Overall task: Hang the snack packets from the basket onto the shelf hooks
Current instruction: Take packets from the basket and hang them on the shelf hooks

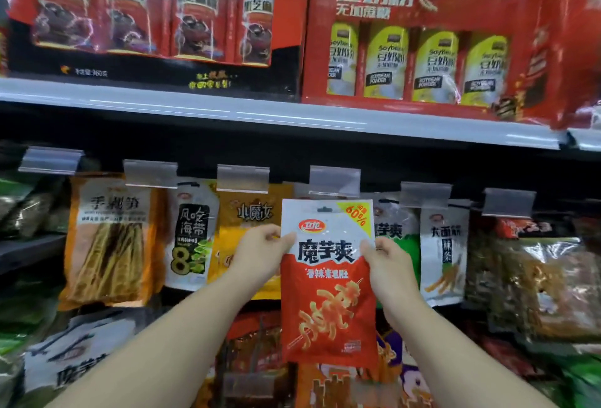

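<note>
Snack packet (328, 281) (red and white) held upright, left hand (260, 250) and right hand (388, 258) pinching its side edges.

Head-worn, wide-angle, facing forward and slightly up, close to shelf (276, 115) and hooks (334, 180); single view only.

Gift boxes on the upper shelf

A red-and-black gift box (156, 17) showing four red cans sits at left, touching a red soybean-powder box (419, 40) with four yellow-green cans; a further red box (562, 50) stands tilted at the right edge.
</note>
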`<state>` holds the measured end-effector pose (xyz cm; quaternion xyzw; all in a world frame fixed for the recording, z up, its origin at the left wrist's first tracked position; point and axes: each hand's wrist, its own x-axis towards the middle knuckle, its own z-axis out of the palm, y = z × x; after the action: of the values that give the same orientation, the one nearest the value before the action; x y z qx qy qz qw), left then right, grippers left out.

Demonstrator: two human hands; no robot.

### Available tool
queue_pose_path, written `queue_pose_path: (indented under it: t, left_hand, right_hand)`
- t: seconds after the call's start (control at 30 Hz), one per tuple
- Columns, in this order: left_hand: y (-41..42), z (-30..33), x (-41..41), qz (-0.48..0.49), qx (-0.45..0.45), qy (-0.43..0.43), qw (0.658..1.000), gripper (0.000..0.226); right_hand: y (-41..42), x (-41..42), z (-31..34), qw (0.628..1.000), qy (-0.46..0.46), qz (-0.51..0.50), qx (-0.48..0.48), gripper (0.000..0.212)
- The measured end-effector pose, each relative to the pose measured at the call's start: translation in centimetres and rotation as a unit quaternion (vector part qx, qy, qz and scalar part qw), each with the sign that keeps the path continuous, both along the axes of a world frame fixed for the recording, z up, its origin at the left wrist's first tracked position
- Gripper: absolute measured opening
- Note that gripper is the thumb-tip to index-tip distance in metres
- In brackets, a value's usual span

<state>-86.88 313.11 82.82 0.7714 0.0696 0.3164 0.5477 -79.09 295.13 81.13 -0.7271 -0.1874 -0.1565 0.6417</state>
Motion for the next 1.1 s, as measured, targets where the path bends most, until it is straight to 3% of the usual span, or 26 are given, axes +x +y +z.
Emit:
queue_pose_path:
  t: [0.23,0.8,1.1]
  left_hand:
    - [-1.5,1.9,1.4,0.067,-0.003,-0.083,0.994,0.018]
    - [0.4,1.7,5.3,0.099,0.014,-0.046,0.994,0.022]
    - [2.2,1.1,9.8,0.127,0.027,0.005,0.991,0.025]
  right_hand:
    - [0.3,3.7,2.1,0.997,-0.025,0.071,0.021,0.032]
    - [1.8,7.0,1.5,0.998,0.029,0.057,0.015,0.024]
    - [3.5,10.0,1.2,0.999,0.025,0.029,-0.02,0.033]
